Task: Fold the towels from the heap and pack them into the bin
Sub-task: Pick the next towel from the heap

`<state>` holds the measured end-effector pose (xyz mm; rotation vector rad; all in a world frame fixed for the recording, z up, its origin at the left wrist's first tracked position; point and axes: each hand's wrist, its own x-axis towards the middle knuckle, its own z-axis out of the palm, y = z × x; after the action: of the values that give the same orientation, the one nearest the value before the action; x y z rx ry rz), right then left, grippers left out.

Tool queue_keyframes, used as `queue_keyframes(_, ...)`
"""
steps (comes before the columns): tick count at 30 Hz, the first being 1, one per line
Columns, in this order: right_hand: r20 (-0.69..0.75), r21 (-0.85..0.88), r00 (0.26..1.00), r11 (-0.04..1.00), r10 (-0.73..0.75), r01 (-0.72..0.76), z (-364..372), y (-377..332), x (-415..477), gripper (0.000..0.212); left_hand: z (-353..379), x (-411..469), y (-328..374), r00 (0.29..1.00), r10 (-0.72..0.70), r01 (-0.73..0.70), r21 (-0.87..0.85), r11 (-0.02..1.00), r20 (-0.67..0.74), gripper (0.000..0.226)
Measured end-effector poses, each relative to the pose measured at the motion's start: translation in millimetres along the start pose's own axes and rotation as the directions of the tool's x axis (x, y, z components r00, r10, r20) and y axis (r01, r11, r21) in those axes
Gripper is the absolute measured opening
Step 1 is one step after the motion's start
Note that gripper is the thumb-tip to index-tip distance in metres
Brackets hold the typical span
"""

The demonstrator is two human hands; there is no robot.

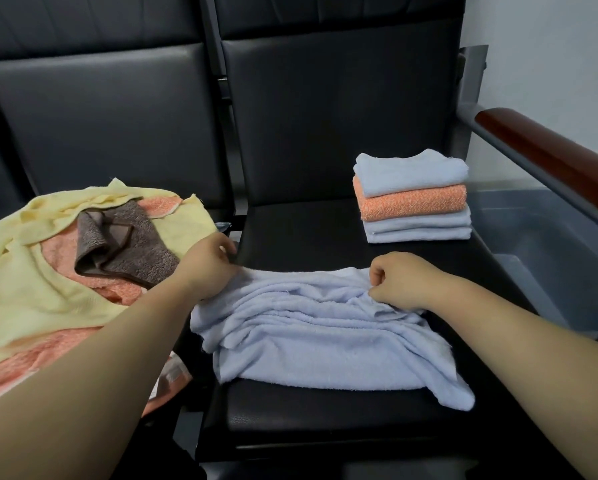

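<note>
A crumpled light blue towel (325,327) lies on the black seat (311,417) in front of me. My left hand (209,263) pinches the towel's far left edge. My right hand (399,280) grips its far right edge with curled fingers. A heap of unfolded towels (48,271) covers the seat to the left: yellow, orange and a brown one (127,247) on top. A stack of three folded towels (413,199), light blue, orange, light blue, stands at the back right of my seat. A grey plastic bin (540,244) sits low on the right, beyond the armrest.
A wooden armrest (554,154) on a grey metal frame runs along the right side between the seat and the bin. Black seat backs (325,116) rise behind. A gap divides the two seats.
</note>
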<state>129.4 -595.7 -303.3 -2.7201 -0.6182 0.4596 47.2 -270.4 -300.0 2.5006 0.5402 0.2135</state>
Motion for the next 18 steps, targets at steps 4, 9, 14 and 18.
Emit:
queue_keyframes(4,-0.008,0.006,1.0,1.0,-0.029,0.029,2,0,-2,0.008,3,1,2,0.997,0.079,-0.08,0.079,0.994,0.021,0.027)
queue_keyframes(9,-0.091,0.073,0.992,0.993,-0.084,0.091,-1,0,-6,0.011,10,-7,6,0.93,0.209,-0.255,0.122,0.959,0.301,0.01)
queue_keyframes(14,-0.141,0.089,0.984,0.989,-0.106,0.119,-5,-1,-6,0.006,6,-7,8,0.865,0.147,-0.284,0.227,0.932,0.481,0.013)
queue_keyframes(18,-0.096,-0.003,0.994,0.998,-0.057,0.057,1,7,1,0.001,7,-8,11,0.851,0.115,-0.308,0.31,0.899,0.513,0.009)
